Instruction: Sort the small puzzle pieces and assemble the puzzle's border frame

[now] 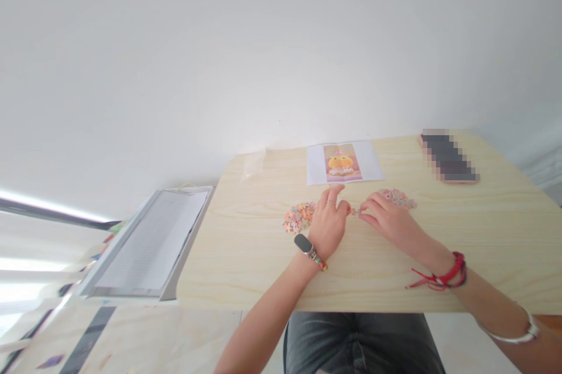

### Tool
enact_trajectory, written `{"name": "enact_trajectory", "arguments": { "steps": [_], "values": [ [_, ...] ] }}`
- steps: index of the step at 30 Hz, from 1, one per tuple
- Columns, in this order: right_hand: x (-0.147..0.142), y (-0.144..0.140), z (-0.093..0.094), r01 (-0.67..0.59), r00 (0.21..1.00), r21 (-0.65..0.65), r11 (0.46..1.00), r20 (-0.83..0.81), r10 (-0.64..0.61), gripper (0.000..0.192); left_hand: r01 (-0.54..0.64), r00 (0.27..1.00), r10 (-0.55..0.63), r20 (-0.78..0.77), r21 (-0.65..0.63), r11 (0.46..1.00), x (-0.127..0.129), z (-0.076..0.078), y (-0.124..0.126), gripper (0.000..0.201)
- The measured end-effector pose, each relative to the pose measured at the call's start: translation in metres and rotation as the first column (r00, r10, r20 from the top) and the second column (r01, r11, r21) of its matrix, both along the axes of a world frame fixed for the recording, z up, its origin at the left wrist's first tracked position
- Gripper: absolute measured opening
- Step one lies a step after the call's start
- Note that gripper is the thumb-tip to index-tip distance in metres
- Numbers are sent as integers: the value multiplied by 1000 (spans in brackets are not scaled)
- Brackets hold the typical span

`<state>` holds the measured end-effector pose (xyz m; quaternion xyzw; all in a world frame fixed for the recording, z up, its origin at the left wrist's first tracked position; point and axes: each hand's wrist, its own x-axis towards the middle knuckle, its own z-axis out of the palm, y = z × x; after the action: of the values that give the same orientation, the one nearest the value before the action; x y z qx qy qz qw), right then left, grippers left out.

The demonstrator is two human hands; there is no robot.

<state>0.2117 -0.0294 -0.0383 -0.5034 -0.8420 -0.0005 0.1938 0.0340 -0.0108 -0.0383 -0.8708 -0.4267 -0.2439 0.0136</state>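
My left hand (328,223) is closed in a pinch, thumb and forefinger at the left side of a few small jigsaw pieces (354,212). From the other side, my right hand (389,222) pinches at the same pieces, its thumb and fingertips pressed together. Fingertips partly cover these pieces, so I cannot tell whether they are joined. A pile of orange and pale jigsaw pieces (297,219) lies beside my left hand, which covers part of it. Just behind my right hand sits a second pile of pinkish jigsaw pieces (398,198).
Against the wall, a white sheet with a printed picture of a yellow cartoon figure (341,163) lies on the wooden table (246,263). A clear plastic bag (253,164) is at the back left, a phone (450,157) at the back right. Papers (151,242) rest left of the table.
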Motion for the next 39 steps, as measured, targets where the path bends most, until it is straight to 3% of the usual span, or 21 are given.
{"name": "enact_trajectory", "arguments": {
  "steps": [7,15,22,27,32,36,39],
  "values": [
    [29,-7,5,44,999,64,997,-14,-43,21,63,998,-64,27,39,997,31,4,3,8],
    [77,-13,-16,185,983,46,982,-8,-185,26,163,987,-162,-17,54,985,81,-7,13,12],
    [90,-9,-28,185,983,33,982,5,-185,31,158,985,-157,-69,5,987,97,-12,17,10],
    [89,-11,-25,212,977,33,977,15,-213,30,111,993,-111,-37,10,994,77,-3,14,9],
    [81,-25,-13,232,972,89,969,4,-233,27,-1,1000,1,-23,21,1000,24,10,5,8],
    [49,-32,-5,197,980,93,976,-29,-195,21,-95,995,95,-19,8,995,-16,15,-6,12],
    [11,-19,-1,122,992,-26,992,24,-121,18,-161,987,161,-14,1,987,-34,14,-10,11]
  ]
}}
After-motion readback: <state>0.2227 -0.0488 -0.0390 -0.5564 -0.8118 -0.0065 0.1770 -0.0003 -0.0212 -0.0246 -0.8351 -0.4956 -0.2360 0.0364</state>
